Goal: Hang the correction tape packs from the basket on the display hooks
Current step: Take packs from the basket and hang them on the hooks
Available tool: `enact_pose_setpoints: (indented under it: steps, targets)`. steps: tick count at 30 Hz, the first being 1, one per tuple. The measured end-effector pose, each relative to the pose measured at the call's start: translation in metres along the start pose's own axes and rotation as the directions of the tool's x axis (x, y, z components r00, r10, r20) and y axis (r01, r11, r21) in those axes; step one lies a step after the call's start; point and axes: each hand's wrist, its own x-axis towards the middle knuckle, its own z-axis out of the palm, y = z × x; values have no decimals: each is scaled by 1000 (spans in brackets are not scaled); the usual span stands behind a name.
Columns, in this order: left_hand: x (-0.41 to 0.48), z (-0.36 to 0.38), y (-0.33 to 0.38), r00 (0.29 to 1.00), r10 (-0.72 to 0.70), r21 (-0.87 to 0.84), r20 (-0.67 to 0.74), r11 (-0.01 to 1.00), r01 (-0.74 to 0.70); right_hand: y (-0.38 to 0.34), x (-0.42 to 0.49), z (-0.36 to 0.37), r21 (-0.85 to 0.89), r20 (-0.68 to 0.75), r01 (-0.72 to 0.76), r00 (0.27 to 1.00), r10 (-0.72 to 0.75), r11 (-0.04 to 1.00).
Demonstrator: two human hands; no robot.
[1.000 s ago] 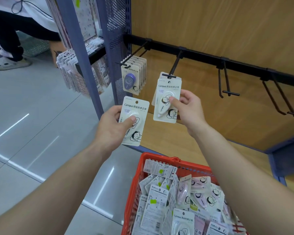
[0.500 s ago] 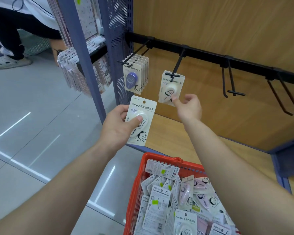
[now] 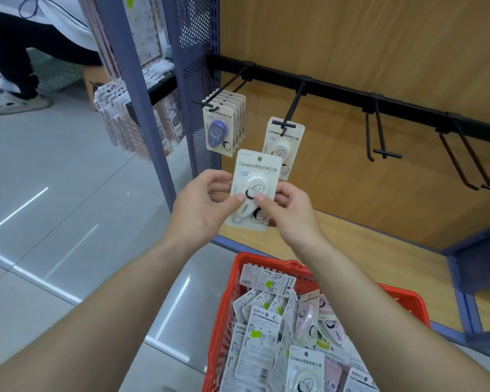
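two hands share one white correction tape pack [image 3: 256, 179] in the head view. our left hand [image 3: 204, 202] pinches its left edge and our right hand [image 3: 290, 210] its right, thumbs on the blister. it sits just below the second hook [image 3: 292, 108], where another white pack [image 3: 287, 140] already hangs. to do this well, we would keep the card upright, thread its top hole over the hook's t-shaped tip, and slide it back gently without knocking its neighbour. the red basket [image 3: 224, 306] below holds many more. half a second ago our left hand held this pack alone while our right touched the hung pack; now the right has let go and joined.
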Motion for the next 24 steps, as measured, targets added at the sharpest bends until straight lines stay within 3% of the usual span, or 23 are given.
enact_pose_setpoints:
  steps: [3, 6, 24]
  targets:
    - [-2, -5, 1, 998, 67, 258, -6, 964, -63, -7, 18, -19, -70, -138, 19, 990, -29, 997]
    - [-3, -7, 3, 996, 91, 377, 25, 922, -94, -12, 39, -33, -138, -182, 28, 982, -53, 990]
    - [3, -1, -2, 995, 75, 420, 65, 903, -95, 4, 63, -17, -177, -243, 77, 963, -119, 981]
